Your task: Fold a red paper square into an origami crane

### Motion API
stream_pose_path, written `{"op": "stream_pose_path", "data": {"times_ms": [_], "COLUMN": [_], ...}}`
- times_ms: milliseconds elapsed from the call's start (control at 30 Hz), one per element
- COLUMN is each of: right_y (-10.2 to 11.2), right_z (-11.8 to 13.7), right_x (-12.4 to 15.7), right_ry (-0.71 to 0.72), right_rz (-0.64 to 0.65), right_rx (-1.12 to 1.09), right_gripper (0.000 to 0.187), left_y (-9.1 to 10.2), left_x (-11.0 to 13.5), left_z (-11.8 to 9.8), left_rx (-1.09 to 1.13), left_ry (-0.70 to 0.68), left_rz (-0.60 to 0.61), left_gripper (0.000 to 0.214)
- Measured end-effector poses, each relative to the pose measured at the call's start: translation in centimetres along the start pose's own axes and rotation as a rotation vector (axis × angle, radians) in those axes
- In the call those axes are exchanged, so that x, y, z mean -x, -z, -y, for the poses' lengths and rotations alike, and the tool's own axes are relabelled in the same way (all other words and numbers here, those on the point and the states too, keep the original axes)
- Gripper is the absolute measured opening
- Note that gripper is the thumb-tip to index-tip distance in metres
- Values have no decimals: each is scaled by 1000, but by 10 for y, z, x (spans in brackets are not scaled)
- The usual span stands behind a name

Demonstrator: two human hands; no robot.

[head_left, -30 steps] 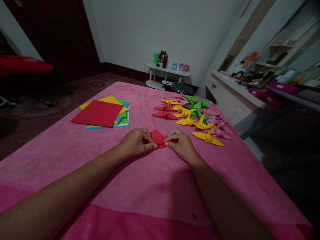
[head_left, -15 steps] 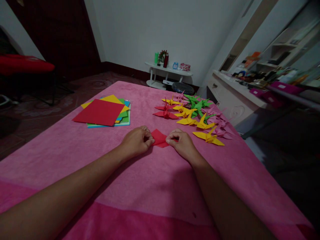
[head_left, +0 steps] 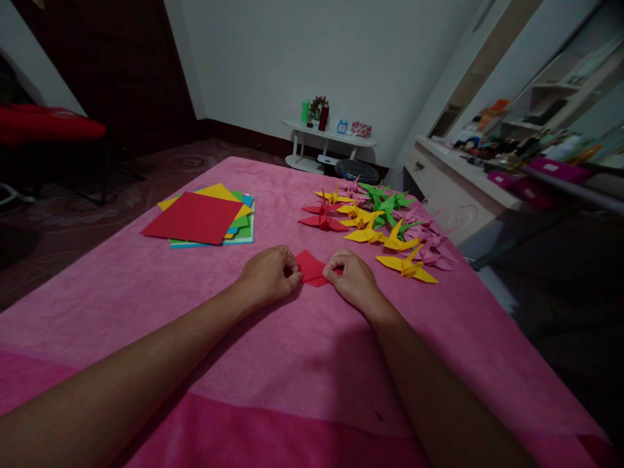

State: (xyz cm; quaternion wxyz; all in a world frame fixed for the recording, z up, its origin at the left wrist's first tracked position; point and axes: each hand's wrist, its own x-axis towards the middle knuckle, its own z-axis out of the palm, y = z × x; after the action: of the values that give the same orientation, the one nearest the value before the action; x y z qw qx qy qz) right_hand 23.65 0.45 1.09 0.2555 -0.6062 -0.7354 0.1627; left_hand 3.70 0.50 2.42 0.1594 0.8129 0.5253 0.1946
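Note:
A partly folded sheet of red origami paper (head_left: pixel 312 268) lies on the pink cloth in front of me, between my hands. My left hand (head_left: pixel 273 275) pinches its left edge between thumb and fingers. On the opposite edge, my right hand (head_left: pixel 351 278) is closed in a similar pinch. The fingers cover both side corners of the paper; its top point and lower edge show. Just beyond my right hand sits a yellow paper crane (head_left: pixel 408 266). Two red paper cranes (head_left: pixel 324 220) stand behind the folded paper.
At the left lies a stack of coloured paper squares, a red sheet (head_left: pixel 195 218) on top. More yellow, green cranes (head_left: pixel 387 207) and pink cranes (head_left: pixel 433 244) crowd the table's right side. A cluttered dresser (head_left: pixel 453 175) stands right; a small white shelf (head_left: pixel 331 136) is by the wall.
Both hands stay pinched on the red paper's two sides. The fingers have shifted only very slightly; the cranes and stack have not moved.

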Motion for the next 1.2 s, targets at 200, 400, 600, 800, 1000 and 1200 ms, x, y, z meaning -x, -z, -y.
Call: {"op": "stream_pose_path", "data": {"times_ms": [200,400,600,800,1000,1200], "right_y": [-1,-3,-5,-2,-10,-19], "right_z": [6,11,5,2,-2,-18], "right_x": [0,4,2,-1,-29,-45], "right_ry": [16,34,-36,-85,11,23], "right_rz": [-3,-26,-54,-37,-70,-54], "right_rx": [140,252,225,145,-48,-222], "right_gripper": [15,13,14,17,16,18], "left_y": [-1,-3,-3,-4,-4,-8], "left_x": [0,1,2,4,6,4], "left_z": [-1,-2,-3,-1,0,1], "left_rx": [-36,-74,-82,-69,-20,5], "left_ry": [24,-6,-2,-10,86,170], "left_rz": [15,-13,7,-15,-54,-81], "left_gripper": [15,14,14,15,16,12]}}
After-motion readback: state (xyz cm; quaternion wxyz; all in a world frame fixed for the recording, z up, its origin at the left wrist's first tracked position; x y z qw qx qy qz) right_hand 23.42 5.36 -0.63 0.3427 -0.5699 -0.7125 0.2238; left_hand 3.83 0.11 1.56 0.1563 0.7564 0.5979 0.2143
